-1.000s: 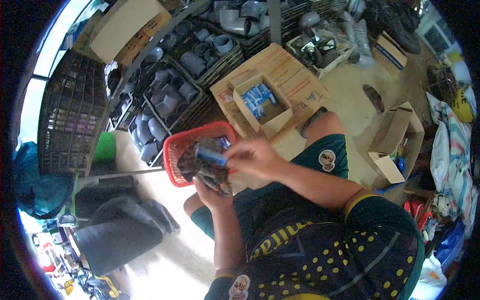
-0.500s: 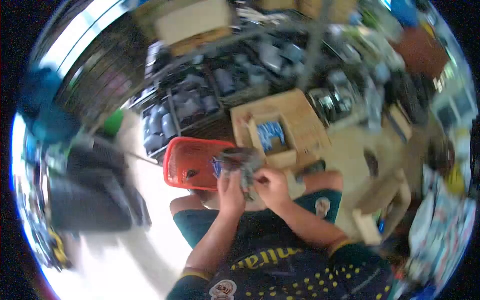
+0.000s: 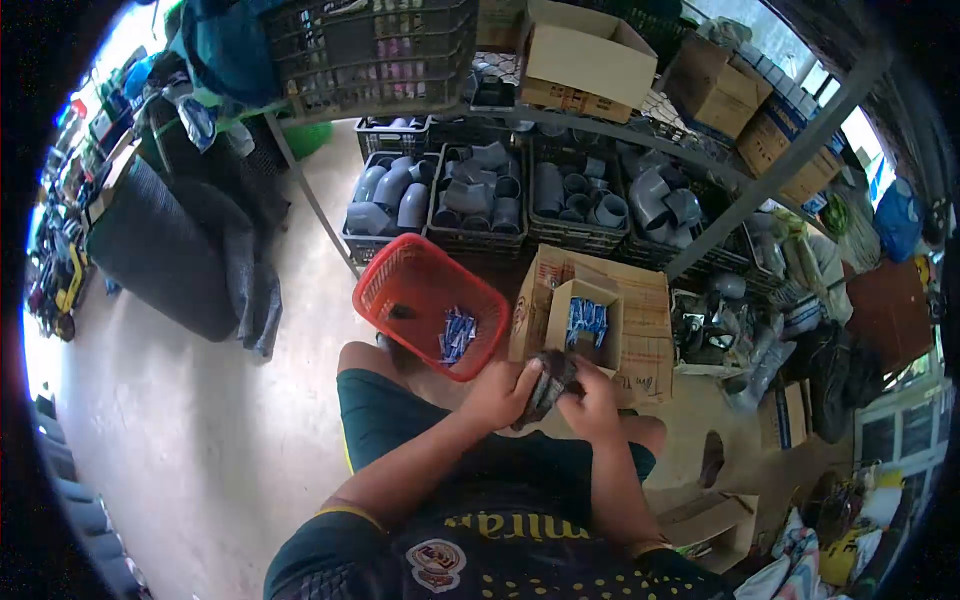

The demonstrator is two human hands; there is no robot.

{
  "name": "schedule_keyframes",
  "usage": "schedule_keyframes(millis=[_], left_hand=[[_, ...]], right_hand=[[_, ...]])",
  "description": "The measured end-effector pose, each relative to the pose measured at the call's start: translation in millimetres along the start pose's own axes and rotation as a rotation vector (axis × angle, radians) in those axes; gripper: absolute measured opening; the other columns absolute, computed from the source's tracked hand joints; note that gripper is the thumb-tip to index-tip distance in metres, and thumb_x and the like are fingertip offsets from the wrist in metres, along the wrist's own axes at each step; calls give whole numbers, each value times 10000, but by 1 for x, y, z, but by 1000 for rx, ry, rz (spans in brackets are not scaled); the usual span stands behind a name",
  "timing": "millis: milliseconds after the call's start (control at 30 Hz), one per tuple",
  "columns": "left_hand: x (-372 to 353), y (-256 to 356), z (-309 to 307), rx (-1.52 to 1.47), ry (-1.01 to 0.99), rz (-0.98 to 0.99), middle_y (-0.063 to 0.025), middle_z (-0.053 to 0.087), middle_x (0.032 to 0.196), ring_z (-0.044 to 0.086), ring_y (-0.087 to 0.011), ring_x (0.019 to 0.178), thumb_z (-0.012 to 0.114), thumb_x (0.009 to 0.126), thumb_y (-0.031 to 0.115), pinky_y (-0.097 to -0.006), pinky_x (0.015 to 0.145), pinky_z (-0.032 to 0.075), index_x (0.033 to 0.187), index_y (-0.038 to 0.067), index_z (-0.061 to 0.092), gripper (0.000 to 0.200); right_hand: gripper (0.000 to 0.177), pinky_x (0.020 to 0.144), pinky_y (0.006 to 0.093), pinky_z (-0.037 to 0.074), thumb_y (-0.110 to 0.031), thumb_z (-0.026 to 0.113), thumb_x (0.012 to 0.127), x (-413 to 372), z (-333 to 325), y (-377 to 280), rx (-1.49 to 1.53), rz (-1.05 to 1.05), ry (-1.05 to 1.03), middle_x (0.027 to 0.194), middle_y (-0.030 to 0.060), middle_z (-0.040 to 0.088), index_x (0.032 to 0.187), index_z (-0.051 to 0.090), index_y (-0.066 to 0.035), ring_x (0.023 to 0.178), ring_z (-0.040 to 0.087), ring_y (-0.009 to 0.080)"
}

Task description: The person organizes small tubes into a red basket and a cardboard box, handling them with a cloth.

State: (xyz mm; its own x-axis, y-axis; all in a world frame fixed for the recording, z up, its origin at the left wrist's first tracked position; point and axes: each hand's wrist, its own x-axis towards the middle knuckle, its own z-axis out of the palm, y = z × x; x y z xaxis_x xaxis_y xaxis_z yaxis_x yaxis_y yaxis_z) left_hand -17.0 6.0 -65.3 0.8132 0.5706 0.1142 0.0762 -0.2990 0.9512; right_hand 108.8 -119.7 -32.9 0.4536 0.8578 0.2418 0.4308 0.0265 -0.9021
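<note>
My left hand (image 3: 503, 394) and my right hand (image 3: 592, 402) are both closed on a dark grey-brown crumpled rag (image 3: 546, 388), held above my lap. Its folds hide part of my fingers. Just beyond them, a small open carton (image 3: 558, 328) of blue-and-white slim packets (image 3: 587, 320) sits on a larger cardboard box (image 3: 645, 345). To the left of that box, a red plastic basket (image 3: 408, 262) contains more blue-and-white slim pieces (image 3: 458, 336) and a small dark item (image 3: 402, 312).
Black crates (image 3: 478, 240) of grey pipe fittings (image 3: 470, 196) line the far side under a metal shelf. A slanted shelf post (image 3: 745, 200) rises at right. Dark mesh rolls (image 3: 170, 265) stand at left. An open carton (image 3: 735, 535) lies near my right side.
The view has swung and steadied. My hands and the rag are now in front of the cardboard box instead of by the basket's right edge. Both hands still hold the rag.
</note>
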Motion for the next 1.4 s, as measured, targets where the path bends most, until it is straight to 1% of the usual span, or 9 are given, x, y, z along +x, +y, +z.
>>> schedule_keyframes(millis=[200, 300, 400, 467, 533, 633, 833, 1167, 1400], left_hand=[[4, -3, -7, 139, 31, 93, -252, 586, 649, 592, -440, 638, 534, 973, 333, -490, 595, 448, 764, -42, 619, 437], [13, 1, -19, 166, 89, 64, -268, 606, 706, 597, -464, 689, 573, 954, 315, -497, 617, 454, 861, -43, 628, 374], [20, 7, -47, 179, 219, 16, -291, 622, 807, 604, -478, 799, 592, 940, 286, -485, 687, 470, 986, -39, 630, 331], [20, -13, -69, 85, 324, -33, -277, 629, 812, 626, -434, 783, 574, 946, 246, -462, 710, 472, 998, -36, 634, 293], [14, -31, -96, -175, 418, -175, -125, 664, 819, 629, -209, 788, 541, 981, 250, -380, 708, 489, 987, -30, 645, 298], [-4, -27, -128, -404, 547, -329, -69, 659, 898, 632, -127, 755, 506, 1010, 323, -259, 626, 514, 1105, 9, 621, 348], [-38, -36, -151, -575, 649, -275, -82, 670, 884, 652, -148, 691, 456, 1032, 354, -274, 593, 545, 1061, -21, 590, 400], [-42, -30, -153, -645, 634, -298, -98, 668, 938, 673, -172, 769, 452, 1031, 363, -305, 665, 571, 1109, -9, 572, 398], [-32, -22, -140, -786, 560, -338, -145, 647, 1061, 672, -221, 895, 443, 1027, 385, -348, 748, 585, 1234, -19, 516, 459]], right_hand=[[242, 757, 316, 505, -31, 648, 819, -1, -1, 11, -110, 138, 15, 966, 100, 662, 1060, 646, -7, 816, 641, 196], [158, 709, 292, 514, -82, 665, 881, -5, -16, 27, 241, 352, 219, 994, 102, 671, 1027, 640, -29, 827, 659, 170], [156, 650, 281, 518, -147, 670, 918, 6, -32, 26, 685, 289, 658, 967, 97, 675, 1034, 616, -56, 829, 672, 158], [186, 641, 292, 530, -156, 663, 926, 13, -43, 26, 731, 315, 614, 949, 97, 678, 1068, 596, -55, 827, 674, 167], [198, 633, 293, 537, -158, 652, 934, 19, -43, 39, 775, 339, 565, 944, 101, 683, 1092, 585, -58, 814, 673, 167], [193, 617, 281, 543, -145, 631, 945, 23, -38, 68, 816, 350, 458, 957, 120, 692, 1113, 582, -64, 772, 670, 154], [262, 564, 270, 575, -118, 613, 947, 52, 6, 29, 753, 263, 288, 969, 180, 694, 1174, 569, 5, 668, 678, 161], [278, 697, 330, 626, -176, 564, 982, 63, 12, -10, 1047, 103, 1, 1114, 253, 647, 1112, 579, 69, 803, 718, 243], [787, 779, 423, 618, -563, 346, 989, 55, 9, -31, 1198, -13, -140, 1178, 364, 550, 1271, 429, 167, 954, 685, 358]])
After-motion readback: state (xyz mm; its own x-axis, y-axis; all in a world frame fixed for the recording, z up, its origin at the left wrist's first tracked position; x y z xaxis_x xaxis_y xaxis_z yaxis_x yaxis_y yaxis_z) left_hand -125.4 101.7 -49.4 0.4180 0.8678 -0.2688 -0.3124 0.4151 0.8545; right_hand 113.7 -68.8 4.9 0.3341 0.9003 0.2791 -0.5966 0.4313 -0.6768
